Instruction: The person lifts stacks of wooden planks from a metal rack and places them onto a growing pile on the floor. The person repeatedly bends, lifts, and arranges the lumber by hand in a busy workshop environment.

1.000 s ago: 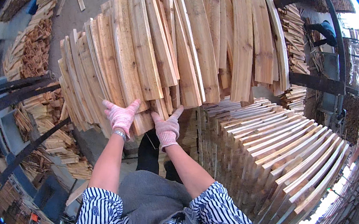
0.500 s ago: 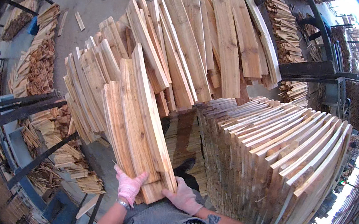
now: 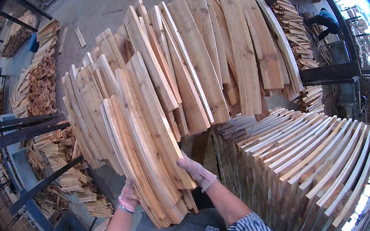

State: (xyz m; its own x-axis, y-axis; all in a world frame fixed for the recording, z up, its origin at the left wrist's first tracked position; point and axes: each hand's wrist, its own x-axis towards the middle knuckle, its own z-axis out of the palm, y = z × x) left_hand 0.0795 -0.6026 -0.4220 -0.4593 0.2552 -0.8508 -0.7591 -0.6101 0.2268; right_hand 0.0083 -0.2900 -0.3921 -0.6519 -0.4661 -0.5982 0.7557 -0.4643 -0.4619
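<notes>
A bundle of several rough wooden boards slants up and away from my waist, its near ends close to my grey apron. My left hand, in a pale pink glove, grips the bundle's left edge near the bottom; part of its fingers is hidden by the wood. On the opposite edge, my gloved right hand clasps the boards a little higher up. Just beyond the bundle, more loose boards lean side by side in a wide fan.
A tall, tightly packed stack of boards stands close on my right. Dark metal bars jut in at left, with scrap wood heaped past them. A person in blue bends at the far right.
The held bundle has tilted and shows more boards on its left. My right hand has moved up and right along its edge; my left hand has slipped lower beside it.
</notes>
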